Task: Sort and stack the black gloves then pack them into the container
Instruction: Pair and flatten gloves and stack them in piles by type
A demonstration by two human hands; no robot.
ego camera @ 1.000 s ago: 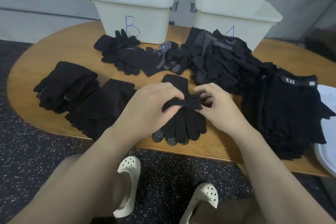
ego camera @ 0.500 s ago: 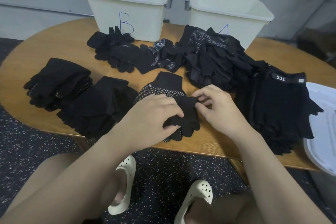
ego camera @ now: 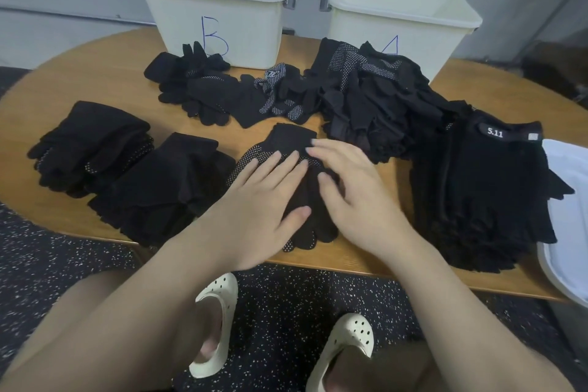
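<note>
A small stack of black dotted gloves point(ego camera: 288, 145) lies at the table's front middle. My left hand point(ego camera: 264, 197) presses flat on it with straight fingers. My right hand point(ego camera: 346, 184) rests on its right side, fingers spread and lightly bent, holding nothing. Two neat glove stacks sit to the left: one point(ego camera: 95, 143) at the far left, one point(ego camera: 165, 181) beside it. A tall stack with a "5.11" label point(ego camera: 486, 194) stands at the right. Loose unsorted gloves point(ego camera: 359, 95) sprawl behind. White bin B point(ego camera: 222, 6) and bin A point(ego camera: 410, 19) stand at the back.
The oval wooden table point(ego camera: 57, 79) has its front edge just under my wrists. A white lid or tray point(ego camera: 566, 226) overhangs the right end. My feet in white clogs point(ego camera: 216, 321) rest on speckled dark floor below.
Both hands held a folded glove pinched above the stack a second ago. They have laid it down and now lie flat on the stack. The camera has moved closer.
</note>
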